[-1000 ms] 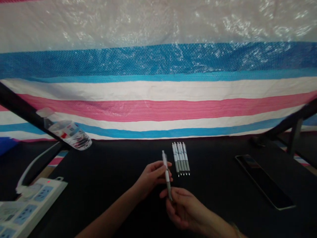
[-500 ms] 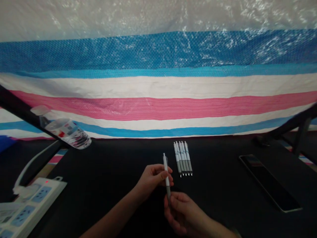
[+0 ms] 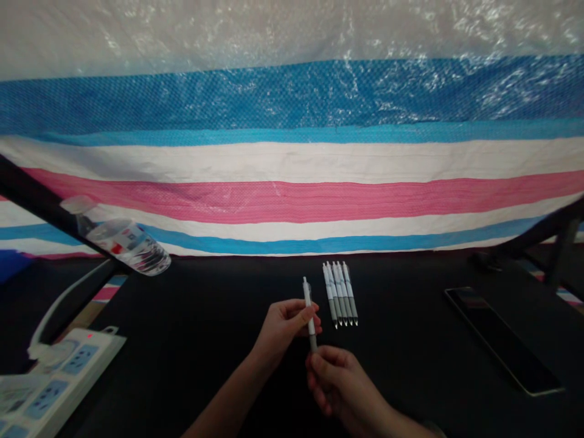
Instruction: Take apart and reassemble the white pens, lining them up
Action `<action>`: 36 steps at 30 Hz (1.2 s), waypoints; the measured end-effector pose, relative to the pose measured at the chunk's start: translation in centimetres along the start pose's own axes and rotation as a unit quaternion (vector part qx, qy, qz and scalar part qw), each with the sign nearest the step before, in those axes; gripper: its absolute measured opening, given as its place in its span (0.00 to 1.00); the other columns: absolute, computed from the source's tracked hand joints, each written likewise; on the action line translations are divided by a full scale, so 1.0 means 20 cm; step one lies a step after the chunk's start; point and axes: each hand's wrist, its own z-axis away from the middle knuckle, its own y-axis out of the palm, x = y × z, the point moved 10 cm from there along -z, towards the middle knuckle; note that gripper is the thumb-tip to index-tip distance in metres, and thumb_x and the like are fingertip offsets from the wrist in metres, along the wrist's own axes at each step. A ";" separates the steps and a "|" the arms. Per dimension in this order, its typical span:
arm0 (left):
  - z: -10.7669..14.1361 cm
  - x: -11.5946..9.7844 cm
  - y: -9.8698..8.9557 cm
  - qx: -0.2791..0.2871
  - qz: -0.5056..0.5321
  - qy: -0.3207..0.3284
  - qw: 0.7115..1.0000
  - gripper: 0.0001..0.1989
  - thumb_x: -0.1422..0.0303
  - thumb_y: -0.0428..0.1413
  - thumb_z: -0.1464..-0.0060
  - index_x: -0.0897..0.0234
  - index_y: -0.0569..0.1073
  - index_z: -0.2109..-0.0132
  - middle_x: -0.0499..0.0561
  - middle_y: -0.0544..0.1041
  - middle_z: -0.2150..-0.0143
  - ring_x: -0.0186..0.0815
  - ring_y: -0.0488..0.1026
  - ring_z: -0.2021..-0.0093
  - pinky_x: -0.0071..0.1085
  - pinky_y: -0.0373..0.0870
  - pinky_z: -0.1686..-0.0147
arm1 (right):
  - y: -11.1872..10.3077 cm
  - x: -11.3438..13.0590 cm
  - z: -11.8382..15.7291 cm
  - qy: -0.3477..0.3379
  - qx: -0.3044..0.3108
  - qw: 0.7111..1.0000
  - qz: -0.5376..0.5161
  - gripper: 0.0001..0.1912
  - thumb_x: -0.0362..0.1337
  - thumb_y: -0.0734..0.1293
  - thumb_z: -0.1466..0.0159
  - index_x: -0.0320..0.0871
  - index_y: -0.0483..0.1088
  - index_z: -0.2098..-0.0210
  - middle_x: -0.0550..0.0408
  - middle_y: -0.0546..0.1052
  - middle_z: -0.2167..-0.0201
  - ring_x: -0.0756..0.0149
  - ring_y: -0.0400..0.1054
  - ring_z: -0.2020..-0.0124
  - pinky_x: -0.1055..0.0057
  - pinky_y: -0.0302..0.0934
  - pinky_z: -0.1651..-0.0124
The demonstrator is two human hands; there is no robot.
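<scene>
Between my two hands a white pen (image 3: 311, 326) with a grey grip stands nearly upright, its push button at the top. My left hand (image 3: 288, 325) is closed on the white barrel, thumb in front and fingers behind. Lower down, my right hand (image 3: 336, 376) pinches the grey grip end; the tip is hidden by its fingers. Just beyond, several matching pens (image 3: 340, 295) lie side by side in a row on the black table (image 3: 401, 340), tips toward me.
A smartphone (image 3: 502, 340) lies at the right. On the left are a white power strip (image 3: 68, 371) with a plugged-in cable (image 3: 59, 304) and a tilted clear plastic bottle (image 3: 132, 243) by a dark frame bar. A striped plastic sheet (image 3: 292, 201) hangs behind the table.
My right hand has moved up slightly along the pen, its fingers now closer around the grip end. My left hand keeps its hold. The whole view has shifted a little.
</scene>
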 end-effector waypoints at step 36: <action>0.03 0.02 0.02 0.073 0.059 -0.002 0.996 0.24 0.63 0.72 0.55 0.63 0.82 0.50 0.50 0.78 0.66 0.33 0.75 0.68 0.28 0.70 0.65 | 0.03 -0.08 0.02 0.070 0.143 0.982 -0.101 0.24 0.53 0.74 0.41 0.41 0.67 0.58 0.53 0.80 0.69 0.67 0.77 0.75 0.82 0.56 0.84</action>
